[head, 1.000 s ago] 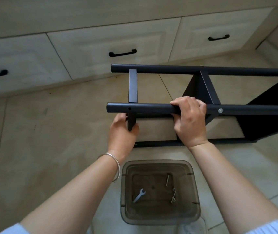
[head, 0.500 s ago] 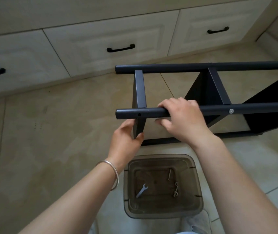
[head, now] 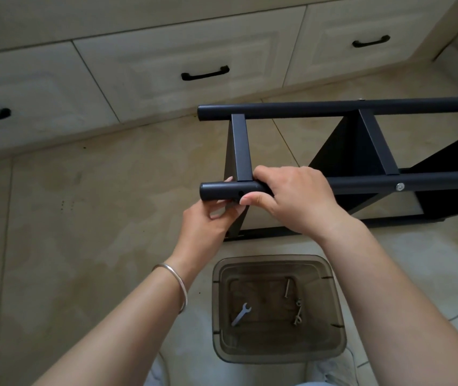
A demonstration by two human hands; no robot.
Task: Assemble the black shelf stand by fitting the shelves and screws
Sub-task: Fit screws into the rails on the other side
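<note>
The black shelf stand [head: 361,107] lies on its side on the tiled floor, its round posts running left to right. My right hand [head: 289,199] grips the near post [head: 216,190] just right of an empty screw hole, thumb under it. My left hand [head: 208,227] reaches up from below and holds the black shelf panel's edge [head: 240,146] where it meets that post. A silver screw head [head: 399,186] sits in the near post further right. A second shelf [head: 342,151] stands fitted between the posts.
A smoky transparent plastic box [head: 276,263] stands on the floor close to me, holding a small wrench [head: 241,314], a bolt [head: 287,287] and other small hardware [head: 298,312]. Cream drawers with black handles [head: 205,73] line the back.
My right hand slid left along the near post toward the screw hole. My left hand rose closer under the post end. The view shifted, so the stand appears lower and further right.
</note>
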